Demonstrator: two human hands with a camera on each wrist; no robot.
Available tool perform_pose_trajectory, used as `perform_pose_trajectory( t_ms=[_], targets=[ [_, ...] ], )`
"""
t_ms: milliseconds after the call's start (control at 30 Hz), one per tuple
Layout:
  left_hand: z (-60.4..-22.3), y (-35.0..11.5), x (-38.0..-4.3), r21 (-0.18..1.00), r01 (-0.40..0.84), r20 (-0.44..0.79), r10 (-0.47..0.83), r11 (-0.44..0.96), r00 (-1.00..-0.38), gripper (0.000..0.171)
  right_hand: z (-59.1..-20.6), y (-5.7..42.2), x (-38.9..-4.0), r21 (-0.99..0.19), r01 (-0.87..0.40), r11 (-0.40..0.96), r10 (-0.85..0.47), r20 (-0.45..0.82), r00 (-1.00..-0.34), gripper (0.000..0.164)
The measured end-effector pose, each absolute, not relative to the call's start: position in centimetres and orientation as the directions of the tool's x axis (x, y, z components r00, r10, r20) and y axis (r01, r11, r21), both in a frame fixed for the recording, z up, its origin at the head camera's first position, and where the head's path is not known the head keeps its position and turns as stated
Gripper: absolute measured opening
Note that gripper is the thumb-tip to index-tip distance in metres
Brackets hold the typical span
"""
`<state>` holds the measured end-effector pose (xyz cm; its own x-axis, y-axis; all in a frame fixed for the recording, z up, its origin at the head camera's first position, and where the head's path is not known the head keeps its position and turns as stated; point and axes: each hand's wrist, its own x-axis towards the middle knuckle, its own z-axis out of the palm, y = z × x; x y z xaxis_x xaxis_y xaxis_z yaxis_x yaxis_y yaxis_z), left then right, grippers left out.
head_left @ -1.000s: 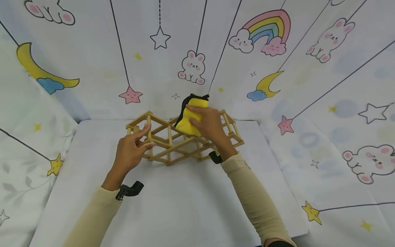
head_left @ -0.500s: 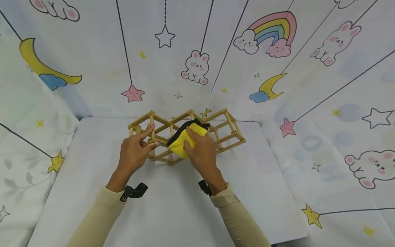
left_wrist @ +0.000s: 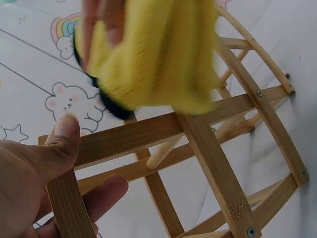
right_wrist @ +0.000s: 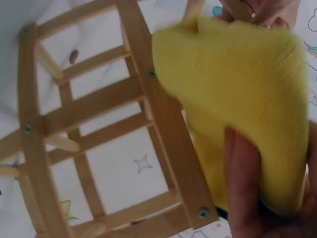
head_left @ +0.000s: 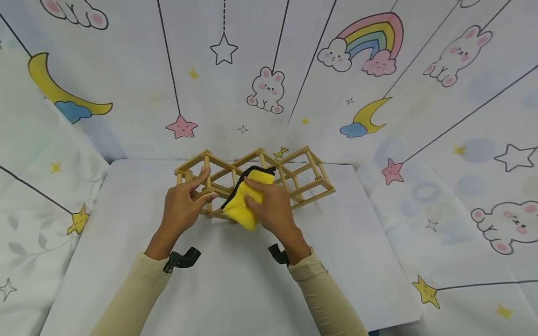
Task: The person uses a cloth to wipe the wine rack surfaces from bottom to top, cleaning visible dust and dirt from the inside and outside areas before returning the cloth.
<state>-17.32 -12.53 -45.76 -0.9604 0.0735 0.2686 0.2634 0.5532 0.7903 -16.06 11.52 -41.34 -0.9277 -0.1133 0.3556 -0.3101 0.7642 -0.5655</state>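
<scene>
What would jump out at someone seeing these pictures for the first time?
Probably the bright yellow cloth with its black edge, held in the right hand in front of the wooden lattice rack. The left hand grips the rack's left end. Behind it all, a pale backdrop carries a rainbow at upper right.
</scene>
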Motion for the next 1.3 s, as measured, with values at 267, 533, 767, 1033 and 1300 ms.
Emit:
perform_pose_trajectory(
  t_ms=[267, 533, 767, 1033, 1300],
  targets=[
    [-45.9, -12.8, -17.5, 0.787, 0.272, 0.281, 0.07, 0.554, -0.957, 0.072, -38.2, 9.6, -22.6, -0.528, -0.366, 0.766, -0.077, 0.491, -0.868, 0.047],
    [-46.2, -12.8, -17.3, 0.803, 0.248, 0.268, 0.044, 0.542, -0.962, 0.07, -40.0, 7.3, -27.1, -0.288, -0.314, 0.905, -0.327, 0.002, -0.945, 0.046],
    [-46.2, -12.9, -17.2, 0.795, 0.258, 0.279, 0.047, 0.549, -0.959, 0.069, -37.9, 8.3, -27.6, -0.475, -0.222, 0.851, -0.322, -0.139, -0.937, 0.044],
    [-46.3, -12.8, -17.2, 0.809, 0.245, 0.256, 0.056, 0.534, -0.965, 0.069, -37.8, 8.4, -27.8, -0.43, -0.257, 0.866, -0.379, -0.228, -0.897, 0.043],
    [-46.4, -12.6, -17.0, 0.82, 0.264, 0.273, 0.059, 0.507, -0.96, 0.069, -38.4, 6.8, -27.2, -0.632, -0.348, 0.693, -0.111, 0.383, -0.917, 0.046]
  ],
)
